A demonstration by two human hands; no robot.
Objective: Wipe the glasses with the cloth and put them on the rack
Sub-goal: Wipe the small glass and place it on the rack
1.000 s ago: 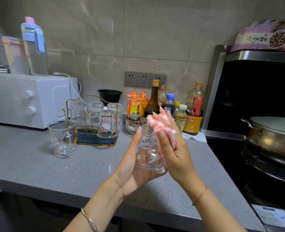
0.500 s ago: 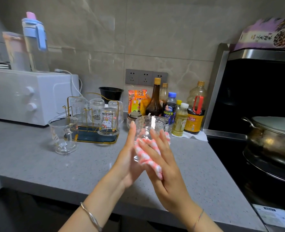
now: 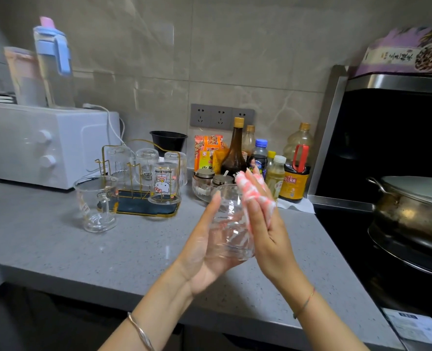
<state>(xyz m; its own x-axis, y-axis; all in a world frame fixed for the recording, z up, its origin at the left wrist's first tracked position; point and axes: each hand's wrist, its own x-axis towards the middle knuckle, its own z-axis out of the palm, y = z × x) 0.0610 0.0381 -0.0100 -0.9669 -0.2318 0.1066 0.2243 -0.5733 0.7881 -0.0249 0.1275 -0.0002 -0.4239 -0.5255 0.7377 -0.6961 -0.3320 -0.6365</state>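
At lower centre, the left hand (image 3: 204,247) cradles the glass (image 3: 229,225) on straight fingers, and the right hand (image 3: 268,231), also flat, presses the cloth (image 3: 254,196) to its right wall; apply even pressure and rotate the glass so every face is wiped. The glass is held above the worktop (image 3: 108,249), long axis near upright, mouth up and tipped away. The rack (image 3: 139,211) stands beyond, centre left.

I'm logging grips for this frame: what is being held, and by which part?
A glass, clamped by its side walls between flat hands: the left hand bare on one side, the right hand pressing the cloth on the other.
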